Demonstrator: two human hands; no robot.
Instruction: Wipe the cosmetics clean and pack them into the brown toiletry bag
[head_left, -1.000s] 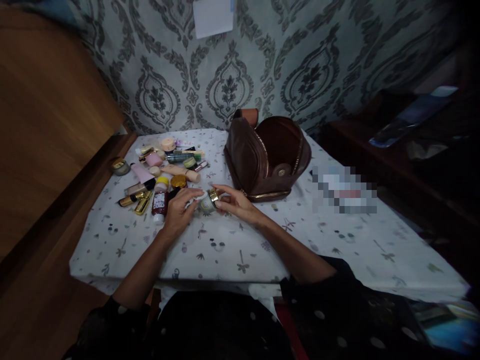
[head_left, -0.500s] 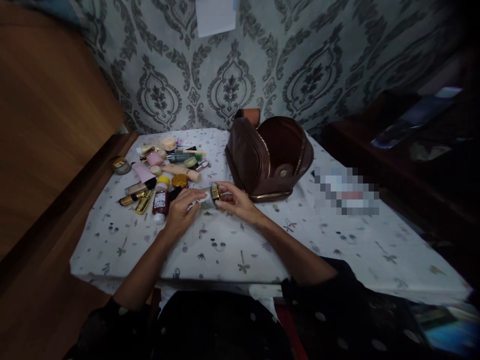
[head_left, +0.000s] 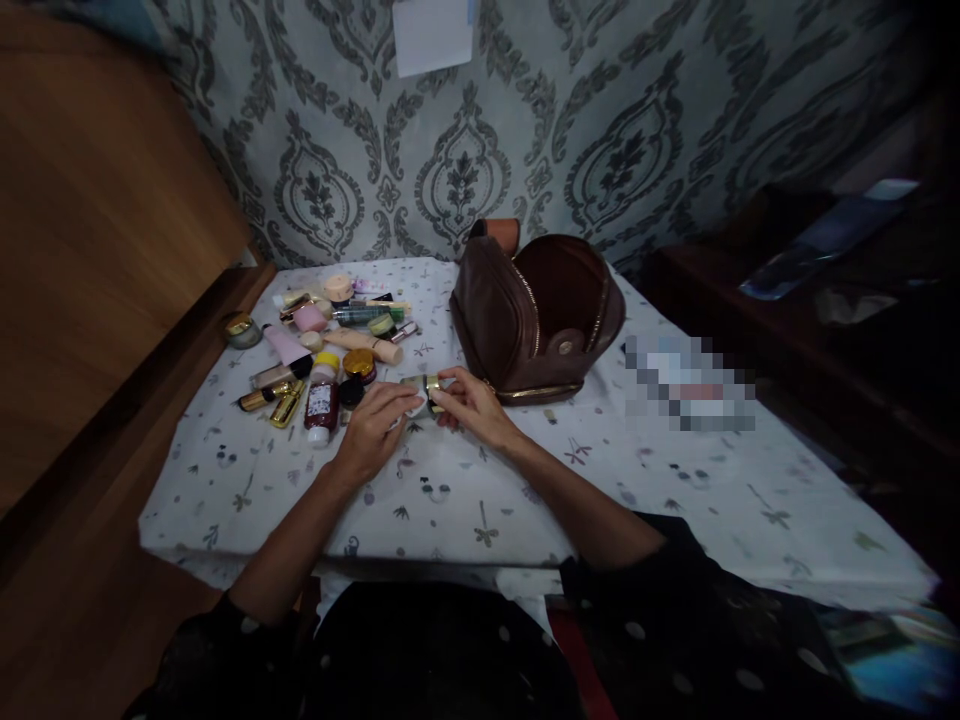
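Observation:
Both my hands meet at the middle of the table over a small pale jar with a gold lid (head_left: 421, 392). My left hand (head_left: 373, 425) curls its fingers round the jar's body. My right hand (head_left: 471, 408) pinches the gold lid end from the right. An open brown leather bag (head_left: 536, 315) stands just behind my right hand, its inside showing. A scatter of cosmetics (head_left: 326, 345) lies to the left: pink tubes, gold lipstick cases, a dark red bottle (head_left: 320, 405) and small pots.
The table wears a white cloth with small prints (head_left: 465, 500). A wooden panel (head_left: 97, 250) rises at the left, patterned wallpaper (head_left: 465, 170) behind. Dark furniture (head_left: 825, 300) stands at the right, and a blurred patch (head_left: 690, 380) lies on the cloth.
My hands have drawn closer together on the jar, and the left fingers now cover more of it. The jar has turned slightly between them. Everything else stays put.

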